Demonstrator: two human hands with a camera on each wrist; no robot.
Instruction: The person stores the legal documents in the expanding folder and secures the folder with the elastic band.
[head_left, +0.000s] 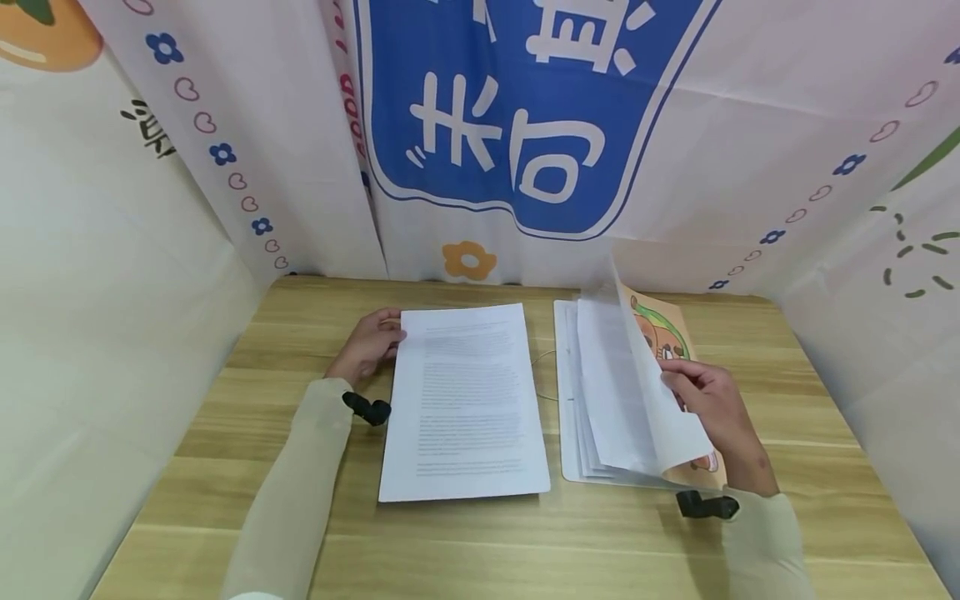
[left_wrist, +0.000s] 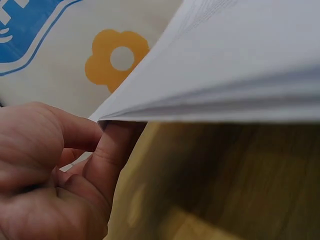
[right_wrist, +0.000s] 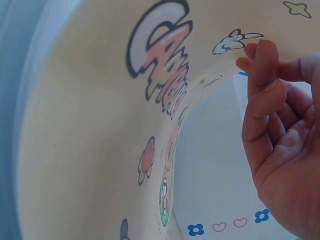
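In the head view a stack of printed paper [head_left: 468, 400] is tilted slightly off the table at left. My left hand [head_left: 369, 346] pinches its upper left edge; in the left wrist view, the fingers meet the corner of the layered sheets [left_wrist: 215, 95]. At right lies a binder [head_left: 567, 400] with loose papers. My right hand [head_left: 701, 400] pinches the edge of a bent white sheet [head_left: 652, 408] there. Beside that sheet shows an orange cover with cartoon prints [head_left: 678, 321], which looks curved in the right wrist view. Whether the cover is in the pinch too, I cannot tell.
A wooden table [head_left: 480, 550] carries both paper piles, with a gap between them. Thin curved rings [head_left: 543, 398] stick out from the binder's left edge. White printed cloth [head_left: 300, 167] hangs behind and at both sides.
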